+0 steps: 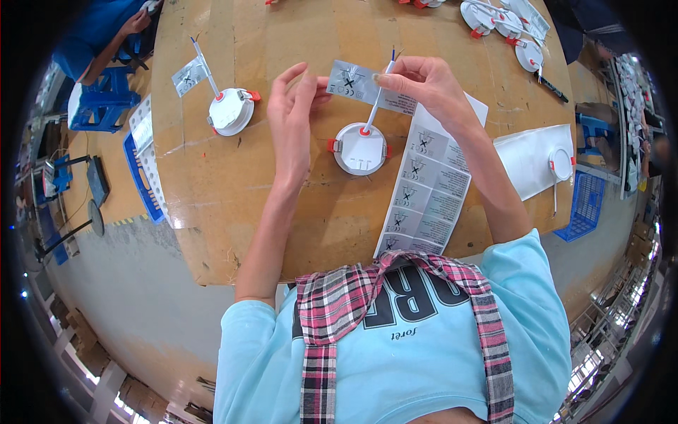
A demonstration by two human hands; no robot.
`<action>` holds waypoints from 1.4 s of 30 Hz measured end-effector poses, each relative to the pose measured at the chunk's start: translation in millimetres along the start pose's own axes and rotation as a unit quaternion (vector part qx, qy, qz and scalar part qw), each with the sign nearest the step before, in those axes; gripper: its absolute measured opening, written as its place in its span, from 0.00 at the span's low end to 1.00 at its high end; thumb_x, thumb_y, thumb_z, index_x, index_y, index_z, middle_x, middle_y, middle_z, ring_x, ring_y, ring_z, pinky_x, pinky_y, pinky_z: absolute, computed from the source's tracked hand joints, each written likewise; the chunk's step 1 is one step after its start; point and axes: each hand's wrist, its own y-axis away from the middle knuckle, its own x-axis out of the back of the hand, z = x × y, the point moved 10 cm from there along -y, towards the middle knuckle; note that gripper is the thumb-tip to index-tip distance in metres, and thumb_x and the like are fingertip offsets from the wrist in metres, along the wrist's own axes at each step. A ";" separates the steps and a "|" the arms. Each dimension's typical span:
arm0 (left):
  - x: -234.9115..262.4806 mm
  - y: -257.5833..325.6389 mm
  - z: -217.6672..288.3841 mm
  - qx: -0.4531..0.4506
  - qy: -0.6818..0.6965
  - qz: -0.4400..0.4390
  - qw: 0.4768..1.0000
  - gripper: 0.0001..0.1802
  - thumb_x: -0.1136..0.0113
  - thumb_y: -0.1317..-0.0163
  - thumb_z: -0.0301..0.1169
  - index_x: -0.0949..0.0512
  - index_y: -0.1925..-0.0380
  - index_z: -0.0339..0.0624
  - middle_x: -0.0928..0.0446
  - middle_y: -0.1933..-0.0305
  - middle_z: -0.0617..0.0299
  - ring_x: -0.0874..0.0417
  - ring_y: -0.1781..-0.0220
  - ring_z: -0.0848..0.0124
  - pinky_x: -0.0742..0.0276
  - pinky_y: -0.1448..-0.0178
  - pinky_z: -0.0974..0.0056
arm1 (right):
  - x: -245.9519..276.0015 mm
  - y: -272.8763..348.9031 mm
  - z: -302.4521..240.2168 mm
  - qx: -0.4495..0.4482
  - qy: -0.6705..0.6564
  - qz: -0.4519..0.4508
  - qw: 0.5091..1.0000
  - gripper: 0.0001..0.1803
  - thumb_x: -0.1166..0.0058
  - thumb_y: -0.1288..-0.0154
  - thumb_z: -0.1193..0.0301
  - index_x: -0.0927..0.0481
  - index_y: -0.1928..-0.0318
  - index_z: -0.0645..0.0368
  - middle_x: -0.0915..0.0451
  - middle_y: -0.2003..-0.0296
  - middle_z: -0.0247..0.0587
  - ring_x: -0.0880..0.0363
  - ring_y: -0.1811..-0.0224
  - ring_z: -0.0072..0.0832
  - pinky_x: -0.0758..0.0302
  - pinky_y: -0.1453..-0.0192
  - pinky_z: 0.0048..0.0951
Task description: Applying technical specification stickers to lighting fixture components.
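A silver-grey printed sticker label (346, 78) stands out from the white cable (375, 107) of a round white downlight (361, 150), which lies on the table with a red-tipped clip at each side. My right hand (429, 83) pinches the label and the cable together near the cable's top, where bare wire ends show. Beside the label's left end is my left hand (295, 106), its fingers apart; some of them reach behind that end, and I cannot tell whether they touch it. Under my right forearm lies a long sheet of labels (426, 185).
Another downlight (231, 112) with a label flag (188, 76) on its cable sits at the left. More downlights (508, 25) are grouped at the far right, near a black marker (554, 90). A white sheet (531, 161) bears one downlight (561, 164). A co-worker's arm (116, 42) shows far left.
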 end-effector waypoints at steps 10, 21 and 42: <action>-40.3 41.5 -15.9 -0.031 -0.222 -0.128 0.966 0.10 0.36 0.42 0.24 0.20 0.60 0.33 0.19 0.62 0.60 0.19 0.60 0.75 0.23 0.53 0.70 | 0.8 6.8 -1.8 0.048 -0.044 0.020 0.998 0.13 0.38 0.41 0.63 0.19 0.70 0.61 0.23 0.74 0.29 0.27 0.68 0.17 0.32 0.62 0.21; -45.8 43.3 13.0 -0.157 -0.309 -0.090 0.934 0.07 0.36 0.44 0.24 0.18 0.64 0.34 0.19 0.67 0.59 0.19 0.65 0.74 0.24 0.60 0.69 | 17.3 28.3 -57.5 0.195 0.279 0.162 0.926 0.17 0.33 0.48 0.60 0.15 0.65 0.60 0.28 0.74 0.34 0.32 0.67 0.28 0.36 0.63 0.30; -35.3 43.0 8.3 -0.128 -0.254 -0.041 0.958 0.08 0.37 0.43 0.28 0.18 0.65 0.35 0.18 0.67 0.57 0.19 0.67 0.69 0.25 0.60 0.65 | 43.7 35.2 -58.2 0.043 0.153 0.110 0.981 0.13 0.41 0.40 0.65 0.17 0.62 0.63 0.24 0.81 0.31 0.29 0.78 0.14 0.36 0.73 0.18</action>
